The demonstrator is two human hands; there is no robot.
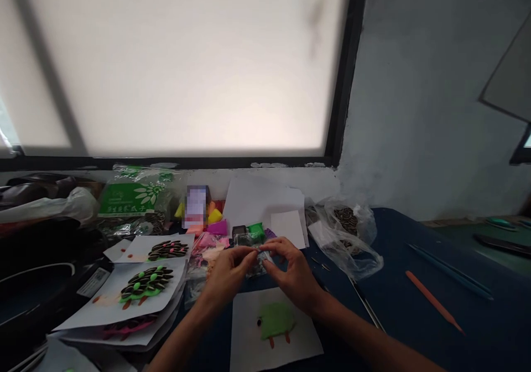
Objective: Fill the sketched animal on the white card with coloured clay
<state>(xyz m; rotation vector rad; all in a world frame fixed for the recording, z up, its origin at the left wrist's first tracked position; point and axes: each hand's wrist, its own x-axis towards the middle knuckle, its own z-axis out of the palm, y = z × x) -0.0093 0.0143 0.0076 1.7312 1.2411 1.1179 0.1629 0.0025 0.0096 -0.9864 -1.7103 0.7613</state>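
Note:
My left hand (231, 269) and my right hand (292, 272) come together over the table, fingertips almost meeting. Each is closed in a pinch, and what lies between the fingers is too small and blurred to name. A small clear plastic packet (258, 265) shows just beneath the fingertips. Below the hands lies a white paper sheet (244, 339) bearing a flat green clay shape (277, 321) with a dark eye-like dot and two brown legs. Packets of coloured clay (207, 242) are heaped just beyond my left hand.
Left, stacked papers (89, 311) carry clay animals covered with striped seeds. A green seed bag (133, 197) stands behind. To the right are a clear bag of seeds (346, 228), tweezers (367, 305), an orange pointed tool (433, 300) and blue tweezers (450, 271). White sheets (257, 200) lean against the wall.

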